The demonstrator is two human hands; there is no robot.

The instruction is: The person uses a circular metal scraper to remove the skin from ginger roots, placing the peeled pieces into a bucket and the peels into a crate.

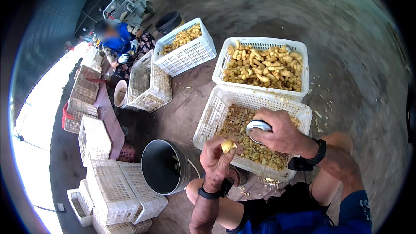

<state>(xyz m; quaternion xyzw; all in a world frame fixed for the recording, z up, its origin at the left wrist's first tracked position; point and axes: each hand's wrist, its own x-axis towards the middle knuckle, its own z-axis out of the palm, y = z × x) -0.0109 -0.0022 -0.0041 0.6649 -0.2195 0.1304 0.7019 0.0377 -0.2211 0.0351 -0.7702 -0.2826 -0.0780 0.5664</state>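
My left hand (218,158) is closed, pinching a pale yellow piece of ginger-like root (228,146) between its fingertips. In my right hand (284,134) is a round, shiny metal tool (258,130) with a dark edge. The two hands are apart, both over a white slatted crate (208,119) that holds brownish peelings and scraps (260,156). Just beyond it, touching or nearly so, stands another white crate (219,67) heaped with yellow, knobbly roots (264,67). A dark band circles each wrist.
By my left knee stands a dark bucket (161,167) with scraps inside. Stacked pale crates (113,190) line the left side. Another person (116,43) in blue sits at the far left, near a crate of yellow pieces (190,54). Loose peelings (318,115) dot the floor.
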